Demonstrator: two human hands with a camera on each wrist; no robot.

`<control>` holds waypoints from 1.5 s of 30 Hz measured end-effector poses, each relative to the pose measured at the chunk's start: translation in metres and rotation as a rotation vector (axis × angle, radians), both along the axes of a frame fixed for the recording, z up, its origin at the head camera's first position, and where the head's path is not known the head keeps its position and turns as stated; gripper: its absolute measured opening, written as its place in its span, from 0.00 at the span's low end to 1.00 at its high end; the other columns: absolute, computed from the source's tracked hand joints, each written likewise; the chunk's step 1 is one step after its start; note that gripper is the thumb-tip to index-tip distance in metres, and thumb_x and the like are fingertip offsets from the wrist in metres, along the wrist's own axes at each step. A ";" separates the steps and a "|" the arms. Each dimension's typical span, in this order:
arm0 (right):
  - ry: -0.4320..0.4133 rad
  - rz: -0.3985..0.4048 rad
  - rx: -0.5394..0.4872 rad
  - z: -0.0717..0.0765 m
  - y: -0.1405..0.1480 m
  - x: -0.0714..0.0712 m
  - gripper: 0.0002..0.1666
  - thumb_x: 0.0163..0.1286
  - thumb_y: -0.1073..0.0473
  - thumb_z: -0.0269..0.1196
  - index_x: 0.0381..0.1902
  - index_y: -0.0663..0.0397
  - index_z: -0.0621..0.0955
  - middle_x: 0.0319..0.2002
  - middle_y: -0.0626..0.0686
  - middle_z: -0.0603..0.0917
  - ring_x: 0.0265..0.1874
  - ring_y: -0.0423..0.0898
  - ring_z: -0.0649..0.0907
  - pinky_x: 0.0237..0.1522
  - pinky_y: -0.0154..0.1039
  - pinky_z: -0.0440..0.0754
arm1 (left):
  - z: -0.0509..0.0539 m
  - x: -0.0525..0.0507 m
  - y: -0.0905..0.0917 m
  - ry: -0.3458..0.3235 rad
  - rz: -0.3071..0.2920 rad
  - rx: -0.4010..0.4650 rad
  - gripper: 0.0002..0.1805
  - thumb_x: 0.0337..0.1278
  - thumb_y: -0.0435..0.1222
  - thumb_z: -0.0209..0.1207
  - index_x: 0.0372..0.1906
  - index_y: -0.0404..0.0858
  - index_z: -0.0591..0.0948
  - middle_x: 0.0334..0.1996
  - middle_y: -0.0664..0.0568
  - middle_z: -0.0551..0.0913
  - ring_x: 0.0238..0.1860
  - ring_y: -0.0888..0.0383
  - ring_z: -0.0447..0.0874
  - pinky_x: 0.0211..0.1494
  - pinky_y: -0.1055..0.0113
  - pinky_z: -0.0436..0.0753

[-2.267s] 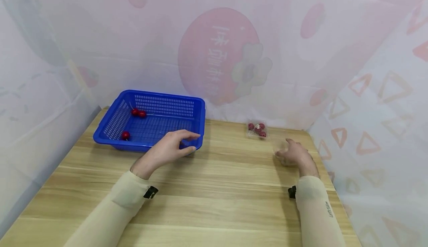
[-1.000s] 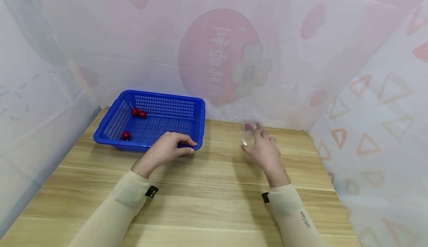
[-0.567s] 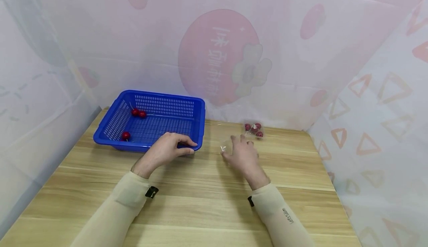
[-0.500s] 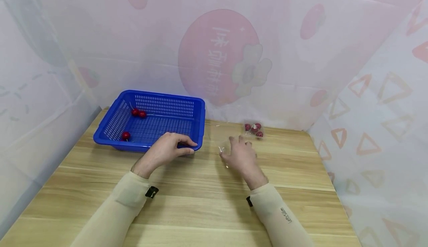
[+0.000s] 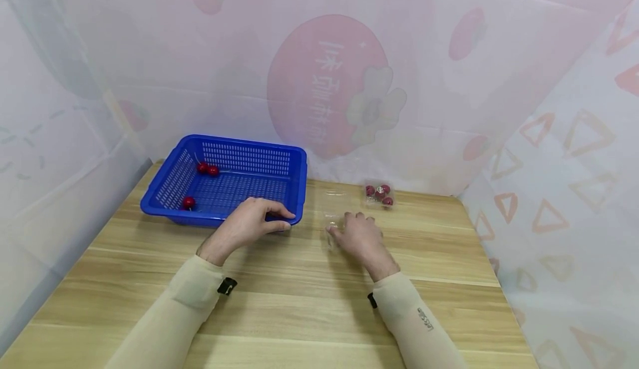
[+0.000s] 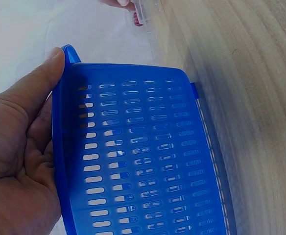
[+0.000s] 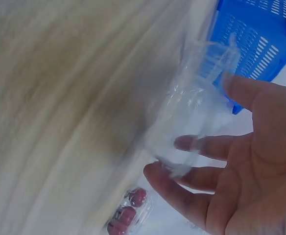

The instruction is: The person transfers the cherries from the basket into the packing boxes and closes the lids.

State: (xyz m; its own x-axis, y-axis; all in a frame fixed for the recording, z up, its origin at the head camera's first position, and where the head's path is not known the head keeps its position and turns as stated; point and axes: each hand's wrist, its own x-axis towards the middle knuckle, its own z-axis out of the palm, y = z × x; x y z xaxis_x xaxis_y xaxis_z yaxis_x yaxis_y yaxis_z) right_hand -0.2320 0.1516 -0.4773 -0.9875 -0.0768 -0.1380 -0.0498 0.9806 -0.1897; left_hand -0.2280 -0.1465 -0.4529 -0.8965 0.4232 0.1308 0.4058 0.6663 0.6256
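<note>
Clear plastic box point(image 7: 197, 103) seemed light and bendy; sides were best. Right hand point(image 5: 358, 238) pinched it, left hand point(image 5: 249, 220) a blue plastic basket point(image 5: 300, 183).

A wood-grain table point(image 5: 299, 324) below a pale backdrop point(image 5: 419, 14) with pink disc point(image 5: 299, 69), pale flower point(image 5: 371, 108) and reddish triangles point(image 5: 630, 80)

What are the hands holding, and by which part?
The left hand holds the blue plastic basket by its rim; the right hand, a clear plastic container, exact edge unclear.
</note>
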 end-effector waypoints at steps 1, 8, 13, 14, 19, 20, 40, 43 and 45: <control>-0.004 0.004 -0.004 0.001 0.001 0.000 0.48 0.89 0.28 0.63 0.83 0.62 0.79 0.77 0.72 0.84 0.75 0.76 0.84 0.72 0.75 0.88 | 0.000 0.000 0.000 -0.004 0.001 0.001 0.10 0.78 0.43 0.77 0.57 0.51 0.98 0.57 0.54 1.00 0.64 0.48 0.97 0.67 0.41 0.92; -0.048 0.123 -0.083 0.009 0.023 -0.004 0.44 0.91 0.32 0.62 0.88 0.54 0.76 0.89 0.67 0.73 0.85 0.78 0.76 0.77 0.82 0.81 | -0.002 -0.002 -0.001 0.005 -0.011 0.001 0.10 0.78 0.43 0.78 0.57 0.51 0.98 0.57 0.54 1.00 0.63 0.49 0.97 0.65 0.43 0.93; -0.075 0.347 -0.242 0.004 0.049 -0.017 0.44 0.91 0.38 0.65 0.91 0.56 0.72 0.95 0.66 0.62 0.92 0.75 0.65 0.89 0.79 0.69 | -0.002 -0.002 -0.001 0.007 -0.016 0.003 0.10 0.78 0.43 0.78 0.57 0.51 0.98 0.57 0.54 1.00 0.63 0.49 0.97 0.65 0.43 0.93; -0.088 0.380 -0.289 0.002 0.054 -0.019 0.45 0.90 0.39 0.67 0.92 0.56 0.71 0.96 0.66 0.60 0.94 0.74 0.64 0.92 0.77 0.65 | -0.002 -0.002 -0.001 0.007 -0.015 0.004 0.10 0.78 0.43 0.77 0.57 0.51 0.98 0.57 0.54 1.00 0.63 0.49 0.97 0.65 0.43 0.93; -0.184 0.430 -0.469 -0.007 0.072 -0.027 0.54 0.82 0.45 0.77 0.93 0.60 0.67 0.96 0.67 0.59 0.95 0.71 0.60 0.95 0.74 0.59 | -0.002 -0.002 -0.003 0.005 -0.012 0.007 0.10 0.78 0.43 0.77 0.57 0.51 0.98 0.58 0.54 0.99 0.64 0.48 0.97 0.66 0.43 0.93; -0.201 0.427 -0.481 -0.008 0.074 -0.027 0.56 0.81 0.45 0.78 0.93 0.60 0.66 0.96 0.68 0.58 0.95 0.71 0.60 0.95 0.74 0.59 | -0.003 -0.002 -0.004 0.005 -0.012 0.008 0.10 0.79 0.43 0.77 0.57 0.51 0.98 0.58 0.54 0.99 0.64 0.48 0.97 0.66 0.42 0.93; -0.198 0.353 -0.375 -0.007 0.040 -0.024 0.59 0.79 0.50 0.80 0.93 0.68 0.63 0.95 0.69 0.59 0.96 0.68 0.61 0.97 0.66 0.58 | 0.000 0.003 0.005 0.016 -0.073 0.065 0.10 0.77 0.36 0.78 0.56 0.43 0.98 0.53 0.51 1.00 0.59 0.50 0.98 0.66 0.46 0.95; -0.196 0.341 -0.374 -0.006 0.033 -0.024 0.58 0.79 0.51 0.80 0.92 0.68 0.64 0.95 0.68 0.59 0.96 0.69 0.61 0.97 0.66 0.59 | 0.002 0.002 0.000 0.011 -0.083 0.080 0.09 0.78 0.36 0.77 0.57 0.42 0.97 0.52 0.51 1.00 0.58 0.52 0.98 0.67 0.47 0.95; -0.202 0.336 -0.372 -0.006 0.029 -0.024 0.58 0.79 0.51 0.80 0.93 0.67 0.64 0.95 0.68 0.59 0.96 0.68 0.61 0.97 0.66 0.59 | 0.004 0.000 -0.006 0.003 -0.091 0.091 0.09 0.80 0.37 0.75 0.57 0.42 0.96 0.52 0.52 0.99 0.57 0.53 0.97 0.66 0.46 0.95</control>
State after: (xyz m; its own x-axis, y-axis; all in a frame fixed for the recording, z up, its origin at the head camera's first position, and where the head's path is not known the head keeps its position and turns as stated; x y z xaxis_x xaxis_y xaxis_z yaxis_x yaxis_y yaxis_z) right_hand -0.2564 0.1803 -0.4829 -0.8569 -0.4635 -0.2255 -0.2757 0.7819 -0.5591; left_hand -0.2280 -0.1527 -0.4493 -0.8547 0.4887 0.1749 0.4636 0.5672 0.6807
